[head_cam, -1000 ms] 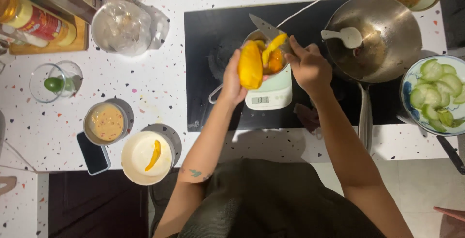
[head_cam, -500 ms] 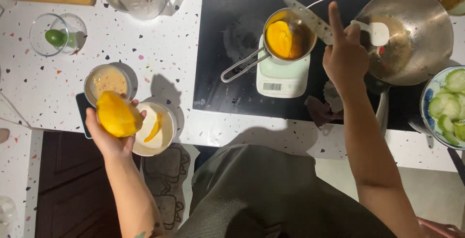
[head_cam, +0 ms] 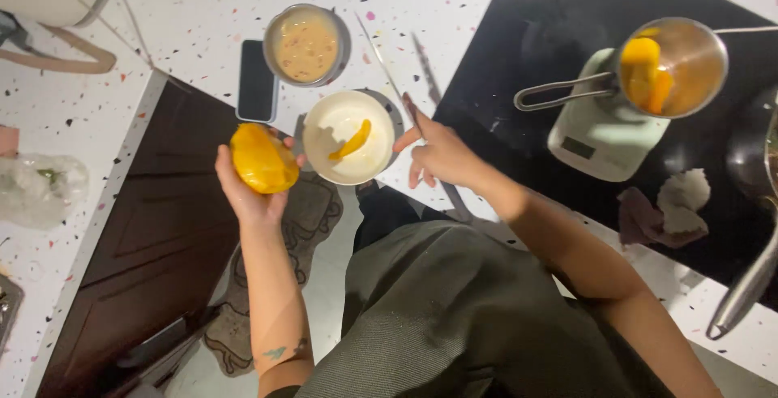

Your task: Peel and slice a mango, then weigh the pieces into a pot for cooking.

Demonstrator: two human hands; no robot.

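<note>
Cupping a peeled yellow mango [head_cam: 262, 157] in its curled fingers, the left hand [head_cam: 247, 183] sits left of centre in the frame, just beside a white bowl [head_cam: 350, 121] with a strip of yellow peel [head_cam: 354, 140] in it. The right hand [head_cam: 442, 153] grips a knife [head_cam: 387, 70] whose thin blade runs up over the speckled tabletop [head_cam: 186, 9] past the bowl's upper right rim. Above the bowl stand a metal cup of beige sauce [head_cam: 306, 44] and a dark phone [head_cam: 257, 80]. At the upper right, a metal pot [head_cam: 689, 57] with mango pieces rests on a pale kitchen scale [head_cam: 596, 134] on the black cooktop [head_cam: 519, 33].
</note>
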